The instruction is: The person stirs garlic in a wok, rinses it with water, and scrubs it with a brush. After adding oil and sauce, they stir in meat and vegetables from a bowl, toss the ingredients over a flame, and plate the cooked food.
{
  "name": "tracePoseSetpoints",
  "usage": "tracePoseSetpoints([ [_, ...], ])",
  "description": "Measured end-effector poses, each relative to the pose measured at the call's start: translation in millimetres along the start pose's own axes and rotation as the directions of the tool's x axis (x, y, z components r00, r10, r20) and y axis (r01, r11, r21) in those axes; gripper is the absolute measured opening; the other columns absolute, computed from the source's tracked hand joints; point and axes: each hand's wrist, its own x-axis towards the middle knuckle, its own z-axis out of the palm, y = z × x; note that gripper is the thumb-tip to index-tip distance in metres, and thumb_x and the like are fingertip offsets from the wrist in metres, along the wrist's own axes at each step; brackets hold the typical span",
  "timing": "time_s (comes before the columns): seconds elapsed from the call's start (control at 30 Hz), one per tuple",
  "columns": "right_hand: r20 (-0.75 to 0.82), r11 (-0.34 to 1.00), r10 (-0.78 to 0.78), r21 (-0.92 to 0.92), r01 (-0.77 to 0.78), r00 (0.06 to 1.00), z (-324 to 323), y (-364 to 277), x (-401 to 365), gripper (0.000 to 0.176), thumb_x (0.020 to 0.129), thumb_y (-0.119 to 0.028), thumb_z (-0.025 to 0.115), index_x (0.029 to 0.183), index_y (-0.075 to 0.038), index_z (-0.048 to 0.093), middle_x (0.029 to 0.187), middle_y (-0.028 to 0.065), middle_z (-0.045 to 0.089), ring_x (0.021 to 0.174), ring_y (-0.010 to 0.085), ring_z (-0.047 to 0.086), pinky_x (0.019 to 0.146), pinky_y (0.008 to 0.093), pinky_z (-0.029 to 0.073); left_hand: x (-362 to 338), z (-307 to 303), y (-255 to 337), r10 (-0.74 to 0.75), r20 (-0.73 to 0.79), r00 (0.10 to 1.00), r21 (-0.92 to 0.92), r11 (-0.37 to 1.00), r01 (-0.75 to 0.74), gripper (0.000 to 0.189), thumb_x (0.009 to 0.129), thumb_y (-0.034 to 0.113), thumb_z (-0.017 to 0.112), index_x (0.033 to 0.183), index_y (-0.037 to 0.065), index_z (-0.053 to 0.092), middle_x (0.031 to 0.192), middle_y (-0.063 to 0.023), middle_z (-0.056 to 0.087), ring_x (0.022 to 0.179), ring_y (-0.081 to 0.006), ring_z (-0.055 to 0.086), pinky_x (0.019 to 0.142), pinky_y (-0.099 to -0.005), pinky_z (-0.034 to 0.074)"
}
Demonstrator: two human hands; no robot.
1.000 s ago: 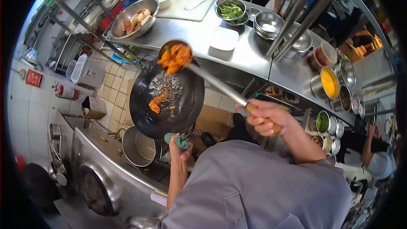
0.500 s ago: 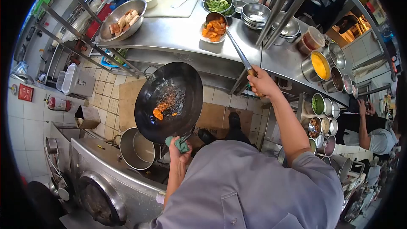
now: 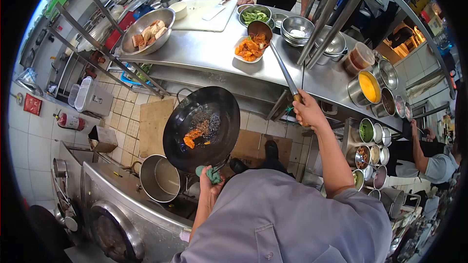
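My left hand (image 3: 210, 185) is closed around the handle of a black wok (image 3: 224, 109), with a green cloth (image 3: 208, 174) bunched in the grip. The wok tilts above the floor, a small heap of orange saucy food (image 3: 193, 137) left low inside it. Stretched out over the steel counter, my right hand (image 3: 309, 110) grips the wooden end of a long ladle (image 3: 283, 67). The ladle's bowl is tipped at the upper right rim of a white dish (image 3: 249, 60), which is filled with glossy orange pieces (image 3: 250, 47).
On the counter (image 3: 204, 44) stand a steel bowl of meat pieces (image 3: 148, 34), a white cutting board with a knife (image 3: 214, 10), a bowl of green vegetables (image 3: 255, 15) and stacked steel bowls (image 3: 297, 29). A deep pot (image 3: 160, 178) sits beside the stove. Another person stands across the counter.
The ladle's bowl has shifted to the right over the dish, exposing more of the orange pieces. The wok sits slightly lower and further right in view, as the view itself shifts a little.
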Motion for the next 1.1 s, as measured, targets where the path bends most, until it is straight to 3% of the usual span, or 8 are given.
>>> tracePoseSetpoints([
  [0.43, 0.052, 0.985, -0.013, 0.173, 0.004, 0.999, -6, -23, -16, 0.043, 0.089, -0.008, 0.05, 0.13, -0.007, 0.035, 0.063, -0.0004, 0.043, 0.045, 0.0071, 0.041, 0.039, 0.0224, 0.034, 13, 6, -1, -0.04, 0.001, 0.999, 0.056, 0.998, 0.039, 0.022, 0.073, 0.024, 0.062, 0.088, 0.011, 0.053, 0.073, -0.0045, 0.057, 0.065, -0.0173, 0.056, 0.055, -0.0314, 0.045],
  [0.7, 0.096, 0.999, -0.019, 0.03, 0.016, 0.995, 7, 1, -4, 0.053, 0.09, -0.007, 0.05, 0.139, -0.01, 0.03, 0.064, -0.0003, 0.044, 0.045, 0.0074, 0.041, 0.039, 0.0242, 0.036, 13, 9, -2, -0.043, 0.016, 0.999, 0.105, 0.994, 0.041, 0.021, 0.075, 0.027, 0.06, 0.084, 0.009, 0.053, 0.069, -0.0069, 0.056, 0.06, -0.0189, 0.054, 0.053, -0.031, 0.045],
  [0.77, 0.078, 1.0, -0.012, -0.008, 0.013, 0.997, 12, 6, 2, 0.056, 0.089, -0.007, 0.051, 0.14, -0.01, 0.028, 0.065, 0.0005, 0.045, 0.046, 0.0083, 0.042, 0.039, 0.025, 0.036, 13, 11, -3, -0.051, 0.01, 0.999, 0.099, 0.994, 0.049, 0.021, 0.075, 0.027, 0.06, 0.084, 0.009, 0.053, 0.068, -0.0071, 0.056, 0.06, -0.0193, 0.054, 0.052, -0.0313, 0.045],
  [0.83, 0.034, 0.981, -0.063, -0.183, 0.068, 0.997, 15, 8, 4, 0.057, 0.089, -0.008, 0.053, 0.14, -0.01, 0.029, 0.068, 0.0026, 0.049, 0.046, 0.0095, 0.043, 0.04, 0.026, 0.035, 11, 11, -4, -0.061, 0.002, 0.998, 0.093, 0.994, 0.061, 0.021, 0.076, 0.027, 0.06, 0.083, 0.008, 0.053, 0.068, -0.0074, 0.056, 0.059, -0.0196, 0.054, 0.052, -0.0316, 0.045],
  [0.97, -0.005, 0.965, -0.082, -0.252, 0.078, 0.997, 15, 9, 4, 0.057, 0.088, -0.01, 0.054, 0.14, -0.01, 0.029, 0.07, 0.0047, 0.052, 0.045, 0.0104, 0.044, 0.04, 0.027, 0.035, 12, 8, -5, -0.047, 0.003, 0.999, 0.093, 0.995, 0.046, 0.022, 0.076, 0.027, 0.059, 0.083, 0.008, 0.053, 0.068, -0.0079, 0.056, 0.059, -0.0204, 0.054, 0.052, -0.0321, 0.045],
  [1.03, -0.049, 0.742, -0.37, -0.617, 0.264, 0.928, 10, 21, 6, 0.056, 0.088, -0.009, 0.053, 0.139, -0.009, 0.03, 0.071, 0.0053, 0.053, 0.045, 0.0107, 0.044, 0.039, 0.0275, 0.036, 15, 6, -5, -0.057, 0.011, 0.998, 0.083, 0.995, 0.056, 0.022, 0.076, 0.027, 0.06, 0.083, 0.008, 0.053, 0.068, -0.008, 0.056, 0.06, -0.0205, 0.054, 0.052, -0.0322, 0.045],
  [1.07, -0.044, 0.739, -0.37, -0.619, 0.265, 0.928, 12, 17, 0, 0.056, 0.088, -0.009, 0.053, 0.139, -0.009, 0.03, 0.071, 0.0053, 0.053, 0.045, 0.0107, 0.044, 0.039, 0.0275, 0.036, 17, 5, -6, -0.048, -0.007, 0.999, 0.086, 0.995, 0.048, 0.022, 0.076, 0.027, 0.06, 0.083, 0.007, 0.053, 0.068, -0.0079, 0.056, 0.059, -0.0203, 0.054, 0.052, -0.0322, 0.045],
  [1.1, -0.067, 0.879, -0.258, -0.43, 0.205, 0.964, 15, 8, -10, 0.056, 0.088, -0.009, 0.053, 0.139, -0.01, 0.03, 0.071, 0.0052, 0.052, 0.045, 0.0105, 0.044, 0.039, 0.0271, 0.036, 18, 5, -6, -0.04, -0.024, 0.999, 0.091, 0.995, 0.042, 0.023, 0.076, 0.027, 0.061, 0.083, 0.007, 0.053, 0.068, -0.0077, 0.056, 0.059, -0.0201, 0.054, 0.052, -0.0322, 0.045],
])
